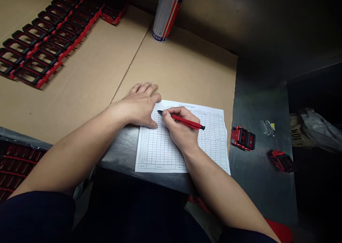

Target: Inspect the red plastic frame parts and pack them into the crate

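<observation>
A white printed form [211,143] with a grid of cells lies at the near edge of the bench. My right hand [179,128] rests on it, fingers closed round a red pen [187,122] whose dark tip touches the sheet's upper left. My left hand [141,103] lies flat with fingers stretched out, palm down, pressing the sheet's top left corner and the cardboard [176,65] beside it.
Rows of several red-and-black plastic parts [45,40] cover the cardboard at far left. A spray can [167,11] stands at the back. Two loose red-and-black parts [242,138] [281,160] and a small metal clip [268,127] lie on the grey bench at right. A crate of parts [16,164] sits below left.
</observation>
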`<state>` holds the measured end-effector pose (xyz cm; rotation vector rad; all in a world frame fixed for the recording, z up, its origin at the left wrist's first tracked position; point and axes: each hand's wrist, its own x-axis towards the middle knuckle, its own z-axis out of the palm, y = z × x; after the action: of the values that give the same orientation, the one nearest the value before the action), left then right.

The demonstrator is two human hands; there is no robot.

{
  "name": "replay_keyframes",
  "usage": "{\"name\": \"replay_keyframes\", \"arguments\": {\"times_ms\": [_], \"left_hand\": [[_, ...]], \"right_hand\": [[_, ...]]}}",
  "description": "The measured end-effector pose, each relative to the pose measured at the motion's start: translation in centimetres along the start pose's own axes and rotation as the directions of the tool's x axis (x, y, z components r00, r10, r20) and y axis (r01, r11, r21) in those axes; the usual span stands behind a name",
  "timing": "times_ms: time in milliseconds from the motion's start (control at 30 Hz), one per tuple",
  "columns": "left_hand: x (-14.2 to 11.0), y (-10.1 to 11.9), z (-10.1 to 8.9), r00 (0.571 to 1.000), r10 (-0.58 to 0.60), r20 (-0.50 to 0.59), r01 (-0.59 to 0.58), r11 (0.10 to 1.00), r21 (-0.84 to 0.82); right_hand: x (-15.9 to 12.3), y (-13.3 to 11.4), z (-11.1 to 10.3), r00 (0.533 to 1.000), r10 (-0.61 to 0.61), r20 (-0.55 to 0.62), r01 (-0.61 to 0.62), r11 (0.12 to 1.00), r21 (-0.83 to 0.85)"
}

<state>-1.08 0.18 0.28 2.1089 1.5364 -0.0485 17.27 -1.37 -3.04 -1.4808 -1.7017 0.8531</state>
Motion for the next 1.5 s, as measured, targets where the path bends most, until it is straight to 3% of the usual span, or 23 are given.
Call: {"name": "replay_keyframes", "arguments": {"times_ms": [967, 1500], "left_hand": [[0.15, -0.14, 0.12, 1.0, 0.004, 0.0, -0.004, 1.0, 0.016], [0.15, -0.13, 0.07, 1.0, 0.004, 0.008, -0.004, 0.999, 0.033]], "right_hand": [[-0.11, -0.1, -0.12, 1.0, -0.006, 0.028, 0.006, 1.0, 0.002], [-0.02, -0.04, -0.06, 1.0, 0.004, -0.014, -0.004, 1.0, 0.024]]}}
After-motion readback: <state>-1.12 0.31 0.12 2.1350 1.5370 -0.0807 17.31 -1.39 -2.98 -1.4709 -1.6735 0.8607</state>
